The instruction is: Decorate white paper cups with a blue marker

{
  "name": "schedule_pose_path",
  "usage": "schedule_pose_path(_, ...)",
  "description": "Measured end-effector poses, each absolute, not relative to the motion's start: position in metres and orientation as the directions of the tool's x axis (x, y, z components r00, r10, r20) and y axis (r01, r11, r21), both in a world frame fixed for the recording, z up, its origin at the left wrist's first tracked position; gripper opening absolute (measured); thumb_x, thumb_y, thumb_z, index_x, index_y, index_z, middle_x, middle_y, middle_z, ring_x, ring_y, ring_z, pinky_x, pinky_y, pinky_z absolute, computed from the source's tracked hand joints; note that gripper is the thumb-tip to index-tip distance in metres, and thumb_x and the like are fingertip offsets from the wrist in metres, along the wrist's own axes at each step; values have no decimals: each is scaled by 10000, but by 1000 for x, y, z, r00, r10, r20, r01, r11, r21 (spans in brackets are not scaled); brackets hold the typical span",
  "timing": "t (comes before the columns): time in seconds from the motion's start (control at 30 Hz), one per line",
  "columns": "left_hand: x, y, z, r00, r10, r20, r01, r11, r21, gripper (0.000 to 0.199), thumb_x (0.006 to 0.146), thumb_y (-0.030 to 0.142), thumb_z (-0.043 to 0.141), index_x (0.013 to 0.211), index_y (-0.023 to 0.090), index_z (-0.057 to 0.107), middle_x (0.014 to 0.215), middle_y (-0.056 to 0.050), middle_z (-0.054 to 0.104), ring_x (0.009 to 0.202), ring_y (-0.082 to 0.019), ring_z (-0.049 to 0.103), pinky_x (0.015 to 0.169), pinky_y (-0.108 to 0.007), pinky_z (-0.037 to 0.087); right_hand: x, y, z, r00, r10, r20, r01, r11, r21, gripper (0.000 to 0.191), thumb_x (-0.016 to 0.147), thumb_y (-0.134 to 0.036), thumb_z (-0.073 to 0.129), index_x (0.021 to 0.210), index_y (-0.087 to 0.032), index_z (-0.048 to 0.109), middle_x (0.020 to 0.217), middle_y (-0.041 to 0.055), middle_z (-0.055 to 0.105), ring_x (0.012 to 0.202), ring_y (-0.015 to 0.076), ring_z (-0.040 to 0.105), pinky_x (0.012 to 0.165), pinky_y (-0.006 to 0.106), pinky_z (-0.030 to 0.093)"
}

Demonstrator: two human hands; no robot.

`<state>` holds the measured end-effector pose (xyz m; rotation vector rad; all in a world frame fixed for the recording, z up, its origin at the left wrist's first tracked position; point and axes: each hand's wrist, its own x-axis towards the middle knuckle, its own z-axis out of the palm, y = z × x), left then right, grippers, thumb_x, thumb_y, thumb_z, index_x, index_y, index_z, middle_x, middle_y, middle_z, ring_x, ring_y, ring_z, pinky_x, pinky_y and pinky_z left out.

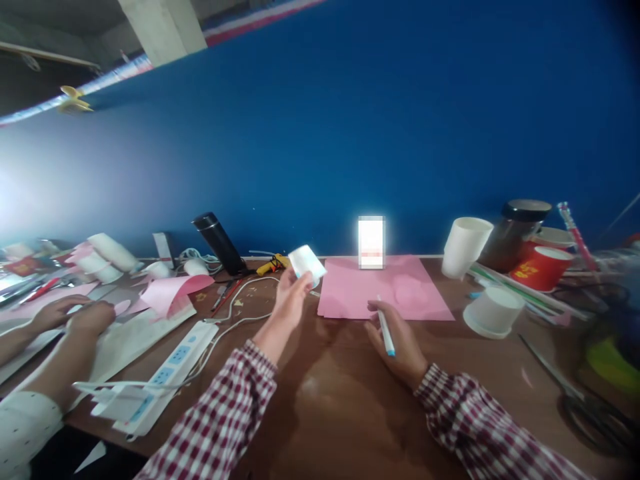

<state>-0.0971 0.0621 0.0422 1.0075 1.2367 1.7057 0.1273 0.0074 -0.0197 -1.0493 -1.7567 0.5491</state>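
My left hand [294,293] is closed on a small white paper cup [306,262], raised above the brown table left of the pink paper. In my right hand [399,337] is a white marker [385,328] with a light blue end, which points down toward me. That hand is over the near edge of the pink paper sheets [345,290]. At the back of the sheets a bright white rectangle [371,240] stands upright, its surface blurred out.
White paper cups [494,312], a red cup [541,269] and black scissors [585,400] are at the right. On the left are a power strip [167,373] with cables, a black bottle [219,243] and another person's hands [90,317]. A blue wall [325,133] stands behind.
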Motion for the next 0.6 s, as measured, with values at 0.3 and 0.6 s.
schedule_pose_path(0.3, -138, 124, 38, -540, 787, 299, 377, -91, 922, 757, 660, 263, 788, 1316, 168, 423, 1218, -146, 593, 1125, -275, 593, 958, -416, 462, 127, 11, -25, -194, 858, 475, 431, 510, -745, 292, 889, -250, 523, 1173, -188, 536, 936, 81, 670, 737, 201, 669, 724, 367, 567)
schedule_pose_path(0.6, -127, 123, 12, -464, 836, 292, 605, 58, 794, 742, 663, 281, 766, 1315, 201, 421, 1293, -147, 579, 1198, -307, 563, 1000, -423, 427, 126, 15, -31, -219, 843, 492, 444, 534, -719, 296, 874, -228, 528, 1167, -189, 535, 1008, 100, 675, 786, 212, 689, 764, 400, 579)
